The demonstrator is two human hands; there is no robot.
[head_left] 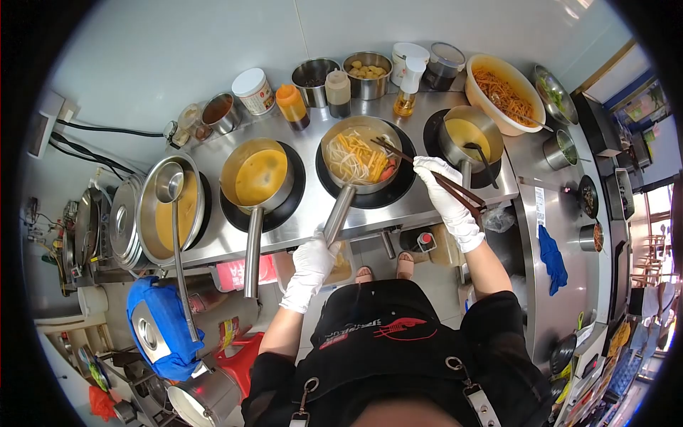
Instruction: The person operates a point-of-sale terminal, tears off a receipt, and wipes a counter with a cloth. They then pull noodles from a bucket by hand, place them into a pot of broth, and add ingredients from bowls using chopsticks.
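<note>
My left hand, in a white glove, is wrapped round the handle of a saucepan. Pale noodles, yellow strips and a bit of something red lie in broth inside that pan, which sits on a black burner. A pair of dark chopsticks is gripped in my gloved right hand, and their tips reach over the pan's right rim. To the left, another saucepan holds yellow-brown broth. At the right a smaller saucepan has yellow liquid and a dark ladle in it.
Along the back stand an orange-capped bottle, a pump bottle and several tubs. A large bowl of shredded orange food is at the back right. At the left, a long ladle juts over the counter's front edge from a broth pan.
</note>
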